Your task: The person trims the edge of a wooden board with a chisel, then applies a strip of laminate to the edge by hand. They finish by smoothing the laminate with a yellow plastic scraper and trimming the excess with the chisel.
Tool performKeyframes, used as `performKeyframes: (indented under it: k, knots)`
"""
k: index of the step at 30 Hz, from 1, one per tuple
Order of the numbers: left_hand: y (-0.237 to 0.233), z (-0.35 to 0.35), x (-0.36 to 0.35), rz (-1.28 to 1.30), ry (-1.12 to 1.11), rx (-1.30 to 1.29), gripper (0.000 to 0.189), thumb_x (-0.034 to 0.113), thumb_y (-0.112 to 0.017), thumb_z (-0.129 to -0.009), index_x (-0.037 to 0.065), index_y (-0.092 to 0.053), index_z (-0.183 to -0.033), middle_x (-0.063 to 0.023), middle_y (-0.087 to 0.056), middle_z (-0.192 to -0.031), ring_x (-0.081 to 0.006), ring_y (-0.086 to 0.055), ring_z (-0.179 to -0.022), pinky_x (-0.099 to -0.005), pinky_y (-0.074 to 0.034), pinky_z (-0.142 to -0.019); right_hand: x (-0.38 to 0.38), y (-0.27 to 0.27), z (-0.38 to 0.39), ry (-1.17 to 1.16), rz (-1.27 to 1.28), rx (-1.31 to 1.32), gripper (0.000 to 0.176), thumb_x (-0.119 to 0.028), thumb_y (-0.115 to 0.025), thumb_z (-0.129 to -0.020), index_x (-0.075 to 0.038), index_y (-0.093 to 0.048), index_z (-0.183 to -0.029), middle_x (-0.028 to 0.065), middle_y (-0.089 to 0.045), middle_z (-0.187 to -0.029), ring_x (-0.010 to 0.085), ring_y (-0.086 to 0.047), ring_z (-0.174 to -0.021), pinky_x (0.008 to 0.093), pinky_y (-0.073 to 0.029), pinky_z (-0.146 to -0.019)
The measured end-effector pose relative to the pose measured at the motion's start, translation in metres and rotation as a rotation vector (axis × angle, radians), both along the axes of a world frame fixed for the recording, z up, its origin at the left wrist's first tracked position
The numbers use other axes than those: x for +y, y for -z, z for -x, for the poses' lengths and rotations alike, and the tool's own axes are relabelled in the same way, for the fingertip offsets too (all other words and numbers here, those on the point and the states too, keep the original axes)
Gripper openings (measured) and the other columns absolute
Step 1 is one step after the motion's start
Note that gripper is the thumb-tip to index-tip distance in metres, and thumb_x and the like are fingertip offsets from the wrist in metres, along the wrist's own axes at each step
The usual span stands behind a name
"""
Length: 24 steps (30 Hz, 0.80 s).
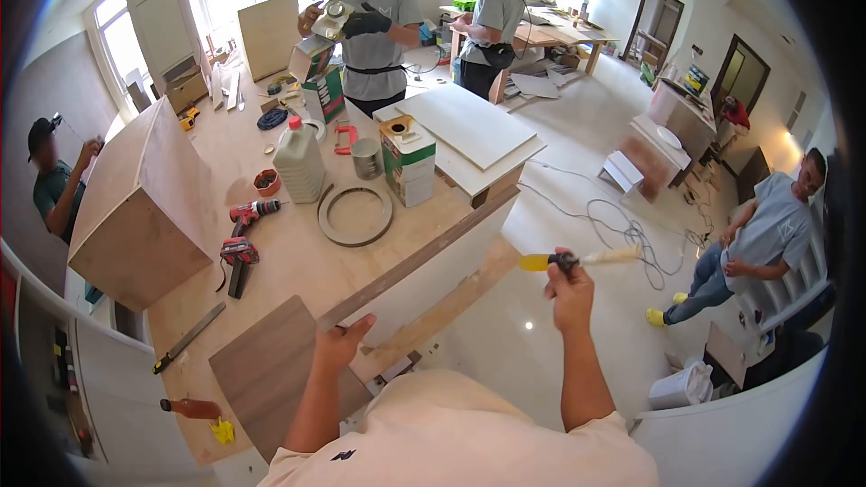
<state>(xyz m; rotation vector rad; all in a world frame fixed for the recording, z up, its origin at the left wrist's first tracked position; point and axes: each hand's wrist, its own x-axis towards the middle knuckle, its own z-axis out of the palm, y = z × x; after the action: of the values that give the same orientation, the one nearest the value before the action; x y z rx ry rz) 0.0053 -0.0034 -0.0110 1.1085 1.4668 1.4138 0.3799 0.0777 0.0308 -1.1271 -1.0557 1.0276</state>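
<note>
My right hand (571, 298) is closed round a hand tool (534, 262) with a yellow part on the left and a black middle. A pale, blurred part extends to its right; I cannot make out its exact kind. At the near end of a long white panel (433, 272) with a brown wood-grain edge, my left hand (339, 344) grips the edge, thumb apart and its other fingers partly hidden. Beside that hand, a brown wood-grain board (271, 370) lies on the workbench (298, 257).
On the bench are a red drill (254, 210), another red power tool (239, 257), a white jug (298, 162), a tin (408, 162), a roll of edging (354, 215) and a file (189, 338). Several people stand around. Cables (613, 225) cross the floor at right.
</note>
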Motion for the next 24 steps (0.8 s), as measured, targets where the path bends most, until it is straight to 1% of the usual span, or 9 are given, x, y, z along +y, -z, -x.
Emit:
performKeyframes:
  k: [2, 4, 8, 10, 13, 14, 16, 20, 24]
  knots:
    - [-0.006, -0.004, -0.002, 0.075, -0.058, 0.015, 0.033, 0.003, -0.077, -0.081, -0.001, -0.062, -0.110, -0.0047, -0.066, -0.093, -0.0120, -0.059, -0.085, -0.0273, -0.049, -0.077, 0.016, -0.021, -0.007, 0.061, -0.198, -0.228, 0.029, -0.011, -0.067, -0.092, 0.001, -0.061, -0.117, 0.0035, -0.062, -0.090, 0.0107, -0.060, -0.086, 0.0253, -0.050, -0.076]
    - [0.003, 0.001, -0.003, -0.055, -0.113, 0.041, 0.036, 0.004, -0.077, -0.081, -0.001, -0.061, -0.113, -0.0057, -0.066, -0.094, -0.0125, -0.060, -0.087, -0.0276, -0.049, -0.078, 0.028, -0.060, -0.007, 0.033, -0.293, -0.280, 0.024, -0.010, -0.067, -0.092, 0.002, -0.063, -0.112, 0.0028, -0.064, -0.095, 0.0088, -0.059, -0.089, 0.0240, -0.049, -0.078]
    - [0.010, 0.001, -0.002, -0.114, -0.157, -0.013, 0.036, 0.005, -0.077, -0.082, -0.002, -0.061, -0.113, -0.0071, -0.067, -0.099, -0.0138, -0.061, -0.092, -0.0284, -0.049, -0.082, 0.067, -0.113, 0.008, -0.067, -0.358, -0.165, 0.020, -0.010, -0.066, -0.093, 0.003, -0.064, -0.108, 0.0027, -0.066, -0.098, 0.0088, -0.060, -0.089, 0.0239, -0.048, -0.081]
    - [0.006, -0.003, -0.006, -0.108, -0.187, 0.033, 0.037, 0.005, -0.078, -0.081, -0.002, -0.061, -0.113, -0.0073, -0.067, -0.102, -0.0142, -0.061, -0.094, -0.0282, -0.049, -0.083, 0.088, -0.126, 0.024, -0.133, -0.384, 0.001, 0.021, -0.013, -0.066, -0.094, 0.003, -0.064, -0.108, 0.0021, -0.066, -0.096, 0.0090, -0.060, -0.088, 0.0237, -0.047, -0.079]
    - [0.011, -0.004, -0.007, -0.092, -0.221, 0.021, 0.038, 0.007, -0.079, -0.080, -0.003, -0.061, -0.113, -0.0079, -0.067, -0.103, -0.0149, -0.061, -0.095, -0.0285, -0.048, -0.085, 0.123, -0.120, 0.042, -0.159, -0.424, -0.130, 0.024, -0.016, -0.067, -0.094, 0.001, -0.064, -0.109, 0.0019, -0.067, -0.095, 0.0083, -0.059, -0.085, 0.0233, -0.047, -0.077]
    - [0.014, -0.003, -0.008, -0.083, -0.228, 0.003, 0.039, 0.007, -0.080, -0.080, -0.003, -0.061, -0.112, -0.0081, -0.067, -0.104, -0.0151, -0.061, -0.095, -0.0286, -0.048, -0.085, 0.132, -0.112, 0.046, -0.134, -0.353, -0.286, 0.026, -0.019, -0.067, -0.093, 0.000, -0.064, -0.111, 0.0019, -0.067, -0.092, 0.0078, -0.059, -0.082, 0.0233, -0.047, -0.075]
    - [0.017, -0.001, -0.013, -0.012, -0.238, 0.043, 0.040, 0.009, -0.080, -0.080, -0.003, -0.061, -0.113, -0.0082, -0.067, -0.104, -0.0158, -0.061, -0.096, -0.0290, -0.047, -0.087, 0.160, -0.073, 0.050, -0.172, -0.346, -0.211, 0.027, -0.020, -0.067, -0.093, 0.000, -0.064, -0.111, 0.0024, -0.066, -0.089, 0.0079, -0.059, -0.081, 0.0237, -0.047, -0.074]
    - [0.019, -0.009, -0.010, -0.133, -0.262, -0.042, 0.043, 0.012, -0.081, -0.080, -0.004, -0.061, -0.114, -0.0082, -0.067, -0.105, -0.0162, -0.061, -0.096, -0.0296, -0.047, -0.087, 0.163, -0.090, 0.037, -0.137, -0.302, -0.244, 0.028, -0.020, -0.066, -0.094, 0.001, -0.062, -0.113, 0.0036, -0.067, -0.092, 0.0094, -0.060, -0.084, 0.0252, -0.047, -0.078]
    - [0.019, 0.001, -0.012, -0.001, -0.263, 0.065, 0.041, 0.016, -0.082, -0.081, -0.005, -0.063, -0.111, -0.0089, -0.067, -0.104, -0.0159, -0.061, -0.094, -0.0289, -0.046, -0.086, 0.162, -0.082, 0.041, -0.204, -0.303, -0.275, 0.028, -0.017, -0.065, -0.095, 0.001, -0.060, -0.115, 0.0060, -0.068, -0.103, 0.0117, -0.062, -0.092, 0.0270, -0.048, -0.086]
